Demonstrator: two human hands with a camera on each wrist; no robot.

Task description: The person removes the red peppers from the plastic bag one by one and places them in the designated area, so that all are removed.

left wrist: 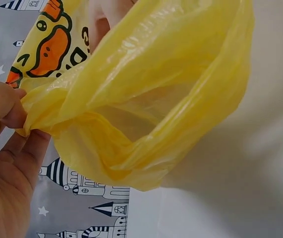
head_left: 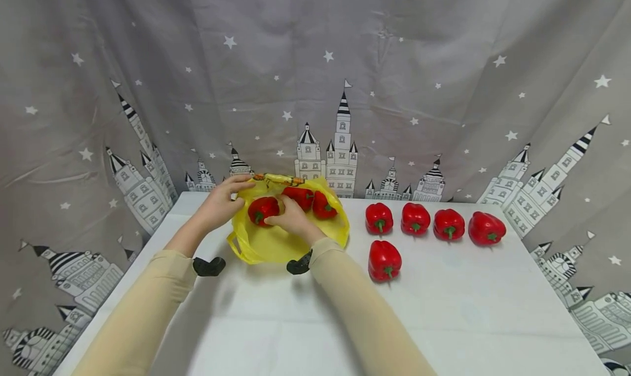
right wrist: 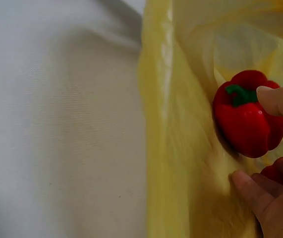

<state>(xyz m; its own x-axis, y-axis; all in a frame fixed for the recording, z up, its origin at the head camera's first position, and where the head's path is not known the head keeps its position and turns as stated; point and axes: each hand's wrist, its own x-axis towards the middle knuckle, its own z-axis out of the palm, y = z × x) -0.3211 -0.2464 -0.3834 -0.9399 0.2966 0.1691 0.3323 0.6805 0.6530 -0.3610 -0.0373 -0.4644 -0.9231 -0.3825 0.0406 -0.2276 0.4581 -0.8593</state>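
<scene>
A yellow plastic bag [head_left: 281, 247] with an orange-and-black print lies with its mouth open. My left hand [head_left: 222, 200] pinches the bag's rim at its left side; the left wrist view shows thumb and fingers gathering the film. Reaching into the bag, my right hand [head_left: 294, 221] is at a red bell pepper [head_left: 263, 210]. In the right wrist view the thumb lies against this pepper [right wrist: 248, 119] near its green stem, while the fingers [right wrist: 253, 191] spread apart from it, fairly straight. Two more red bell peppers, one left [head_left: 298, 197] and one right [head_left: 323, 206], lie deeper inside.
Right of the bag, a row of several red bell peppers [head_left: 449, 224] stands along the back of the white table [head_left: 468, 310]. One more bell pepper [head_left: 384, 261] sits in front of the row's left end. A grey curtain [head_left: 419, 63] with printed castles hangs behind.
</scene>
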